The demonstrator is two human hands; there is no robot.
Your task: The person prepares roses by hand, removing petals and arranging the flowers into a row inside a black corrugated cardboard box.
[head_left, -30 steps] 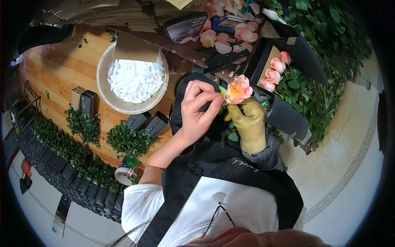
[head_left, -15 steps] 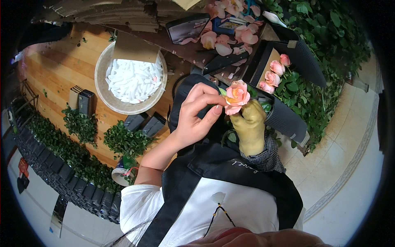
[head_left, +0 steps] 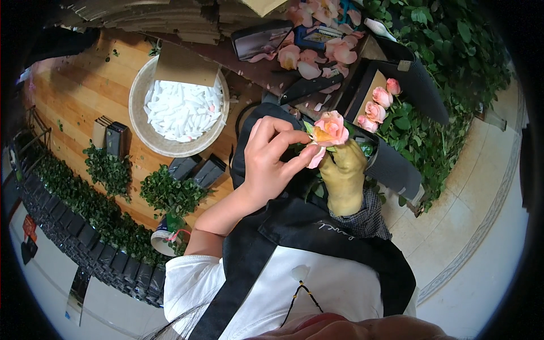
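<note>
One pink rose (head_left: 330, 129) sat in the curled fingers of my gloved right hand (head_left: 344, 164), by the counter's (head_left: 243, 71) near edge. My left hand's (head_left: 271, 153) narrowed fingers touched an outer petal (head_left: 316, 159), grip unclear; seemingly petal-tidying, which called for steadiness.

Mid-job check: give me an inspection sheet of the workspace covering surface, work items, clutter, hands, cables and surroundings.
Surface: brown tabletop, partly covered by loose pink petals.
Work items: one open pink rose in hand; four more roses in a row against cardboard.
Clutter: phone-like device and the petals.
Hands: right hand, yellow-gloved, holds the rose from below; bare left hand has thumb and forefinger at its outer petals, exact grip unclear.
Cables: nothing seen that is clearly a cable.
Surroundings: round tub of white pieces on wood planks; leafy stems to the right.
</note>
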